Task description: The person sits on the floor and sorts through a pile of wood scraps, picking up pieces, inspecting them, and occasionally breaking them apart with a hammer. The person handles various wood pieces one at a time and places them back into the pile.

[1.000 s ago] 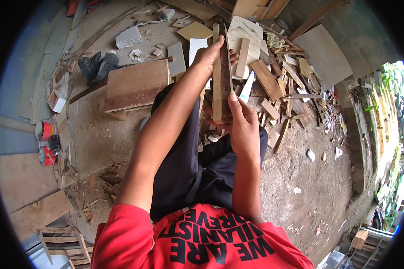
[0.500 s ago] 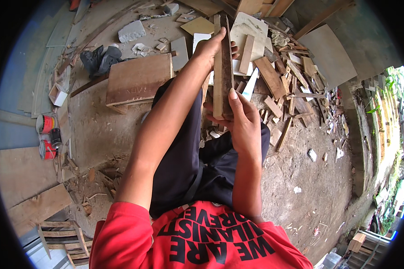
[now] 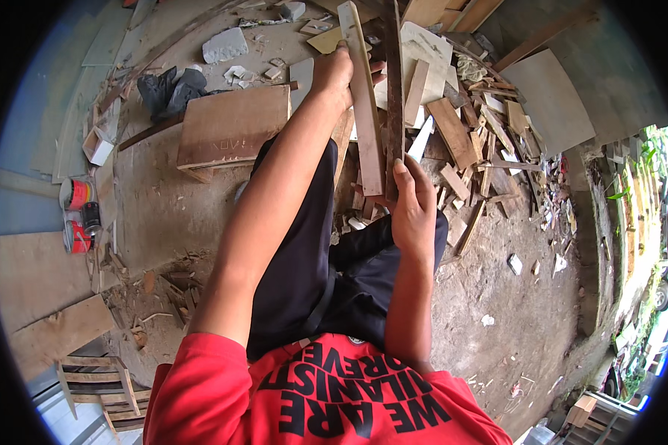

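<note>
My left hand (image 3: 335, 73) is closed around a long, pale wooden strip (image 3: 365, 119), its thumb on the upper part. Beside that strip stands a darker brown wooden strip (image 3: 395, 96), its far end reaching the top of the picture. My right hand (image 3: 414, 211) grips the dark strip near its lower end, thumb on the near face. Some right fingers pass behind the lower ends of both strips, partly hidden. A narrow gap shows between the strips. Both are held up in front of my knees.
Wood offcuts (image 3: 453, 133) lie heaped at the right, with a white tapered blade (image 3: 421, 141) beside them. A brown wooden box (image 3: 234, 122) and a black plastic bag (image 3: 172, 93) are at the left. Red cans (image 3: 74, 194) stand by the left wall. A pale panel (image 3: 549, 100) leans far right.
The two strips, pressed together before, are now apart. The pale one has turned its broad face toward me in my left hand; my right hand has shifted slightly right with the dark one.
</note>
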A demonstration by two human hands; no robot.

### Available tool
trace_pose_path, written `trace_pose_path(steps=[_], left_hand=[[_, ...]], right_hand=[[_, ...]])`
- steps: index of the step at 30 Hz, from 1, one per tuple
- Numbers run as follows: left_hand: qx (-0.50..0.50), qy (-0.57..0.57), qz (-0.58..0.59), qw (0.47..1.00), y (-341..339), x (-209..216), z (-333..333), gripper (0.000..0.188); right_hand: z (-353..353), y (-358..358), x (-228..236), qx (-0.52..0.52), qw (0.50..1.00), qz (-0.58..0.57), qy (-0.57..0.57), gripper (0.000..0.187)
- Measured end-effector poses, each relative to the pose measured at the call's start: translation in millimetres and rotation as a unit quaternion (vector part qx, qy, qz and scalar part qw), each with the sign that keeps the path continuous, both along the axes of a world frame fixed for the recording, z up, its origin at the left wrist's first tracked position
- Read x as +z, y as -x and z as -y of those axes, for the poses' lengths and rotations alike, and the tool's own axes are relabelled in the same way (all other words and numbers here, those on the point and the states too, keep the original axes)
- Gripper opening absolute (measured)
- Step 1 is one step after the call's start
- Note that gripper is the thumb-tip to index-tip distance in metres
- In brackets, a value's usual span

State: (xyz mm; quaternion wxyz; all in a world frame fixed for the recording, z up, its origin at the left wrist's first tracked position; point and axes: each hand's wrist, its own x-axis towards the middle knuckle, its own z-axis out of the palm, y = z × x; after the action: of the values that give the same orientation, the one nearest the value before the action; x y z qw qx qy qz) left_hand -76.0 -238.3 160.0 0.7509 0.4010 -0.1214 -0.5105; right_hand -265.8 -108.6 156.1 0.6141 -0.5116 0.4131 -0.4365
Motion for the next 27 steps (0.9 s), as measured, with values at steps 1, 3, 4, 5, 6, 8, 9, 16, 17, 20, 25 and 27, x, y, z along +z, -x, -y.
trace_pose_path(steps=[1, 3, 4, 5, 6, 8, 9, 16, 17, 20, 25, 27], left_hand=[[0.002, 0.012, 0.007, 1.0, -3, -2, 1, 0.03], [0.038, 0.025, 0.089, 0.995, -1, 1, -2, 0.034], [0.059, 0.01, 0.124, 0.99, 7, 14, -11, 0.035], [0.079, -0.005, 0.158, 0.984, 13, 20, -15, 0.036], [0.06, 0.005, 0.13, 0.99, 11, 15, -12, 0.038], [0.085, 0.041, 0.135, 0.986, -5, -8, 5, 0.037], [0.094, 0.059, 0.135, 0.985, -6, -12, 8, 0.036], [0.019, -0.034, -0.005, 0.999, 1, -15, 12, 0.041], [0.008, -0.041, -0.005, 0.999, 0, -17, 14, 0.04], [-0.017, -0.052, -0.003, 0.998, -10, -30, 25, 0.035], [-0.06, -0.031, 0.004, 0.998, -16, -36, 27, 0.032], [-0.078, -0.024, 0.0, 0.997, -10, -31, 22, 0.034]], right_hand=[[0, -1, -2, 0.001, 1.0, -0.004, 0.004, 0.043], [1, 0, -10, 0.0, 1.0, -0.012, 0.013, 0.042], [4, 2, -13, 0.012, 1.0, 0.004, 0.003, 0.041], [3, 4, -15, 0.009, 1.0, -0.006, 0.013, 0.041], [2, 3, -16, 0.008, 1.0, -0.014, 0.024, 0.041], [0, -2, -17, 0.024, 0.996, -0.052, 0.065, 0.041], [2, -1, -18, 0.033, 0.991, -0.089, 0.094, 0.041], [7, -6, -40, 0.05, 0.981, -0.124, 0.138, 0.044], [7, -8, -40, 0.057, 0.985, -0.098, 0.127, 0.044], [12, -8, -56, 0.051, 0.988, -0.087, 0.117, 0.043], [18, -4, -54, 0.104, 0.99, -0.046, 0.078, 0.045], [18, -1, -49, 0.108, 0.991, -0.05, 0.062, 0.046]])
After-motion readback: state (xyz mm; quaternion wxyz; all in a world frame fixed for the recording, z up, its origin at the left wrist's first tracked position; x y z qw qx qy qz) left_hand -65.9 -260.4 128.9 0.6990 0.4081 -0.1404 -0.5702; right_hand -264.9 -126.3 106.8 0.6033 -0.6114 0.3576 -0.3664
